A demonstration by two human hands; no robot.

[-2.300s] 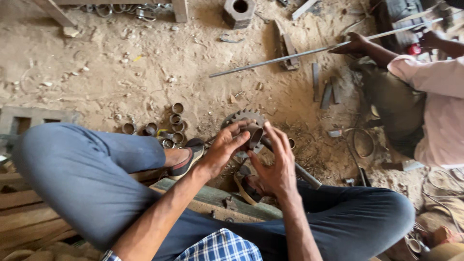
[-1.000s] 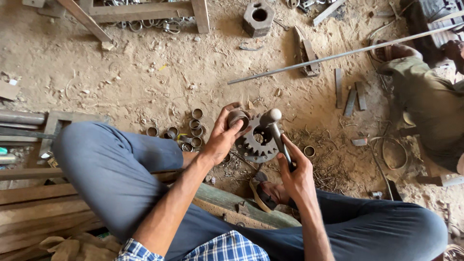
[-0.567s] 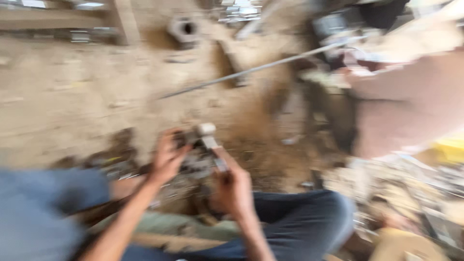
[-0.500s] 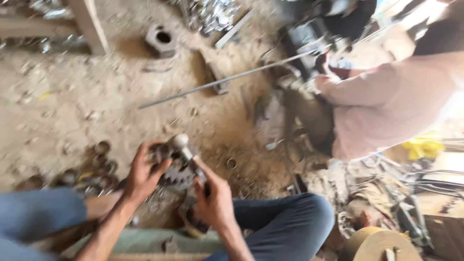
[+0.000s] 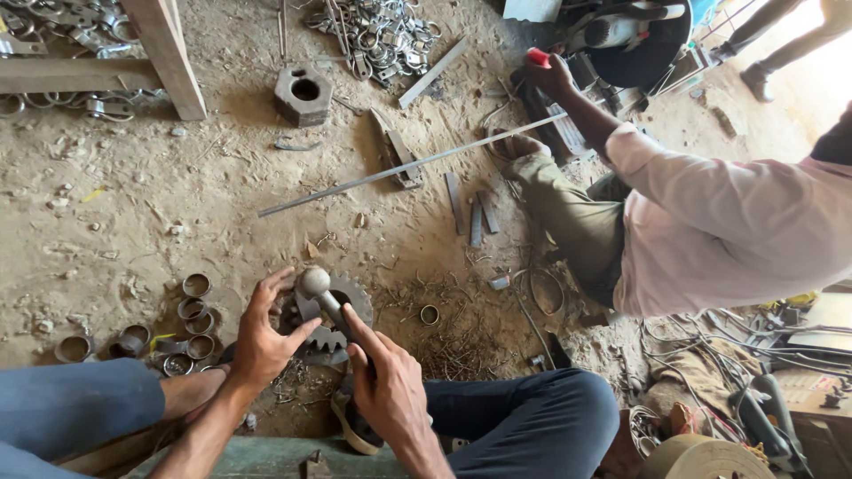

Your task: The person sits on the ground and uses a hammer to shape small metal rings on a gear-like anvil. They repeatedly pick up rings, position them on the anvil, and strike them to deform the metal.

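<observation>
On dusty ground, right hand (image 5: 388, 390) clasps a round-headed hammer (image 5: 321, 293); left hand (image 5: 264, 337), fingers spread, steadies toothed steel gear (image 5: 330, 333).

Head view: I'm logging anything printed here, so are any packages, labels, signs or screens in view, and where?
None that can be told: no package, label, sign or screen shows.
Nearest candidate: a flat pale sheet, top edge, cut off by the frame, plain.
The rest is bare metal on the dirt floor: a toothed gear, short rings, a long rod.
</observation>
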